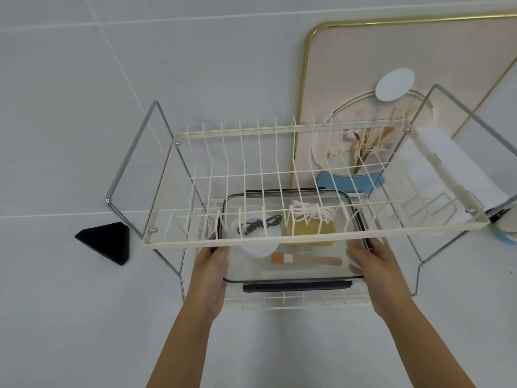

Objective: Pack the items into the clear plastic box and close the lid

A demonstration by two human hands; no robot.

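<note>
A person is reaching both bare arms forward under the upper tier of a white wire dish rack (279,175); the clear plastic box (291,275) is sitting on the rack's lower shelf, with its near edge and dark latch (296,287) facing the person; the left hand (209,273) is gripping the box's left side, fingers curling round the rim, and the right hand (375,273) is gripping the right side in the same closed grip; inside the box, a white round item (257,247) with a black cord (260,224) on it is lying at the left, a yellow sponge (310,231) is lying at the right, a coil of white cord (307,210) is resting on the sponge's far end, and a wooden-handled brush (307,259) is lying nearer, across the box's middle; whether the lid is on I cannot tell through the wires; to the left of the rack, a black triangular cloth (107,242) is lying on the white tiled surface; behind the rack at the far right, a pink gold-rimmed board (391,65) is standing, and a white towel (453,163) is draping over the rack's right end.
</note>
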